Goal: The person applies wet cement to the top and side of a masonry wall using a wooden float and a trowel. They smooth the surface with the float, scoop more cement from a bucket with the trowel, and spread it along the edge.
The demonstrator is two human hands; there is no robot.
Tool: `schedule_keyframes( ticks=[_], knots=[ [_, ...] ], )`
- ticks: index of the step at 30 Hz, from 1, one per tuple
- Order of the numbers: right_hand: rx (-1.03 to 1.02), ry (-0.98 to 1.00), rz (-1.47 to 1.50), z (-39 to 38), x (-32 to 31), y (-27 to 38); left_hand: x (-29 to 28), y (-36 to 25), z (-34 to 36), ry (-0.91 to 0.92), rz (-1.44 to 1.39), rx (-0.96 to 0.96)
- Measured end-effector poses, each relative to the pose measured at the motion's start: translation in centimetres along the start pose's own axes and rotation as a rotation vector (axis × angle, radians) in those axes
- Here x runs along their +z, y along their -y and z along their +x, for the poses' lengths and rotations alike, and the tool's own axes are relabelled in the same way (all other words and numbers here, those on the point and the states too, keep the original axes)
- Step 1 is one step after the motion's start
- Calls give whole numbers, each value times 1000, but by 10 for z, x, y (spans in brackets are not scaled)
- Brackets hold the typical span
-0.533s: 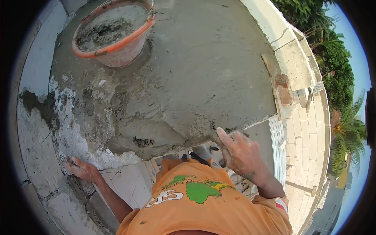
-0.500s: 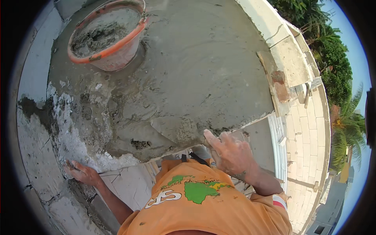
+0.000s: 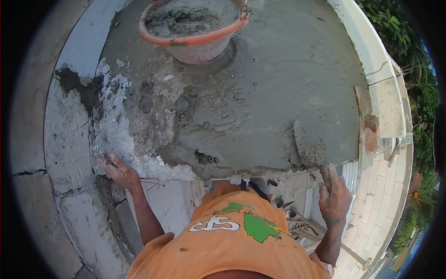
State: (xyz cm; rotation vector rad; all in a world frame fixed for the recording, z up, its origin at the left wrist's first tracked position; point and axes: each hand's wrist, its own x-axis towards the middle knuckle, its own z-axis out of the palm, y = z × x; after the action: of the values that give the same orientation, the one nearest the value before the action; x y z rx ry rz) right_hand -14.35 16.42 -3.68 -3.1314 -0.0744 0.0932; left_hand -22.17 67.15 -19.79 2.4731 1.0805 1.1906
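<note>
Wet grey mortar (image 3: 274, 102) covers the slab in front of me. Close to the slab's near right edge, my right hand (image 3: 335, 199) is closed round the handle of a trowel. Mortar coats the trowel blade (image 3: 310, 143), which lies flat on the wet surface, and its outline is hard to make out. My left hand (image 3: 121, 174) rests with fingers apart at the near left corner of the slab, beside the block wall, holding nothing. At the far side an orange-rimmed bucket (image 3: 200, 50) stands on the mortar, partly filled with mortar.
Pale block wall (image 3: 69, 130) borders the slab at the left. Along the right run a light ledge (image 3: 367, 51) and a wooden board with a reddish brick piece (image 3: 371, 132). Beyond the near edge is a drop, with planks and debris (image 3: 302, 223) below.
My right hand and the trowel have moved right along the near edge. My left hand stays at the corner. The view has shifted, so the bucket appears higher and further right.
</note>
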Motion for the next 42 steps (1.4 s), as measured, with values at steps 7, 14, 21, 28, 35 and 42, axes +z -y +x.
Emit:
schedule_keyframes(
  ticks=[7,14,21,28,35,42],
  knots=[
    [-631,145,230,57,-7,63,5,5,-4,-45,-18,-31],
    [-1053,184,33,78,-14,107,5,1,-7,-88,-80,-45],
    [-1129,24,-147,79,-2,118,9,2,-6,-143,-65,-56],
    [-948,-33,-134,98,-18,117,6,2,-6,-143,-50,-65],
    [-964,151,37,94,-18,142,7,3,-5,-146,-48,-54],
    [-933,214,-120,109,-9,154,4,5,-4,-156,-58,-51]
  ],
)
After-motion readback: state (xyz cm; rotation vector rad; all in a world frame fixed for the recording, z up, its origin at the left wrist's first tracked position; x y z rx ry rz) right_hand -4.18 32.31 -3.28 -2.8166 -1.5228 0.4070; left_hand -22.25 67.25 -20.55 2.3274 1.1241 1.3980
